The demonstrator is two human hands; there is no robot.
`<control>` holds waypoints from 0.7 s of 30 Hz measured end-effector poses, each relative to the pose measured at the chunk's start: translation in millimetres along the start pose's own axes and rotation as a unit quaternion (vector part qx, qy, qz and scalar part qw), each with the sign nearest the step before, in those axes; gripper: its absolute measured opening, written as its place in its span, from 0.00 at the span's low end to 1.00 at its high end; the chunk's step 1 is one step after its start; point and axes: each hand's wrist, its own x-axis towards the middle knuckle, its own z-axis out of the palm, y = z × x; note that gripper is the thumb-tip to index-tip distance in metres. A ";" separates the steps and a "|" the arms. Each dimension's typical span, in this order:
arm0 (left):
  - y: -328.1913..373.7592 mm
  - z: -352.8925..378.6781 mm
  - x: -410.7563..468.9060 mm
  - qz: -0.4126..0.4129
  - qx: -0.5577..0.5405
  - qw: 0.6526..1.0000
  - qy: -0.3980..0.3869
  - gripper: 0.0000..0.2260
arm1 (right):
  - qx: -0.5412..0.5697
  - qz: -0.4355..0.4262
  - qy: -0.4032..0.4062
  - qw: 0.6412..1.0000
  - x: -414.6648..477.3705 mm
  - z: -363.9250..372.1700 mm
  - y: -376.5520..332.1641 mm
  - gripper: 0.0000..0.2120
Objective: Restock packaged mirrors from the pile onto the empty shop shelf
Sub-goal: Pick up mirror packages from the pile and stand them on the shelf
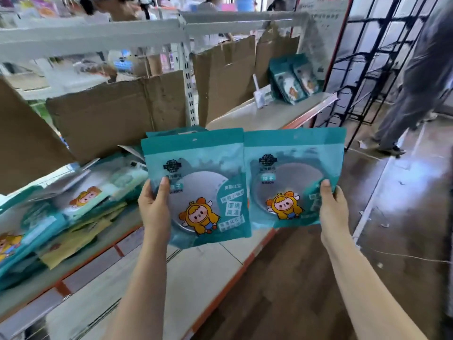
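Head view: the left hand (pixel 154 207) gripped a teal mirror pack (pixel 196 190) by its left edge, thumb on the front, the other fingers hidden behind. The right hand (pixel 333 209) pinched a second pack (pixel 294 177) the same way by its right edge. Both packs were upright, side by side, edges touching, above the shelf (pixel 264 114). The pile (pixel 61 217) lay at the shelf's left end. More packs (pixel 294 79) stood at its far right end, against cardboard (pixel 110 111) lining the shelf's back. A wire rack (pixel 367 57) and a person (pixel 421 69) stood right of the shelf.
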 end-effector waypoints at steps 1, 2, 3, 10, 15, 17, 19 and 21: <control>-5.2 13.3 1.2 -0.007 0.003 1.000 -0.008 0.05 | 0.008 0.000 -0.001 1.000 10.5 -8.4 -1.5 0.19; -11.5 26.6 2.8 -0.013 0.002 1.000 -0.010 0.06 | 0.017 0.001 -0.002 1.000 21.5 -16.3 -1.3 0.20; -15.3 39.7 3.6 -0.021 0.005 1.000 -0.008 0.11 | 0.029 0.005 -0.005 1.000 31.4 -23.4 -0.8 0.19; -40.0 127.1 15.5 -0.011 0.039 0.998 -0.046 0.11 | 0.041 0.032 0.039 0.998 94.8 -49.9 1.7 0.13; -73.6 188.9 47.2 -0.022 0.041 0.996 -0.082 0.11 | 0.021 0.040 0.082 0.996 149.1 -61.8 5.0 0.13; -88.4 214.7 63.5 -0.023 0.035 0.994 -0.099 0.06 | 0.011 0.038 0.095 0.995 176.2 -63.6 5.4 0.15; -100.7 243.5 79.9 -0.019 0.028 0.993 -0.110 0.06 | 0.018 0.043 0.110 0.993 204.7 -61.7 3.5 0.17; -112.2 273.8 97.8 -0.027 0.013 0.994 -0.109 0.07 | 0.024 0.054 0.129 0.990 235.7 -58.6 2.3 0.17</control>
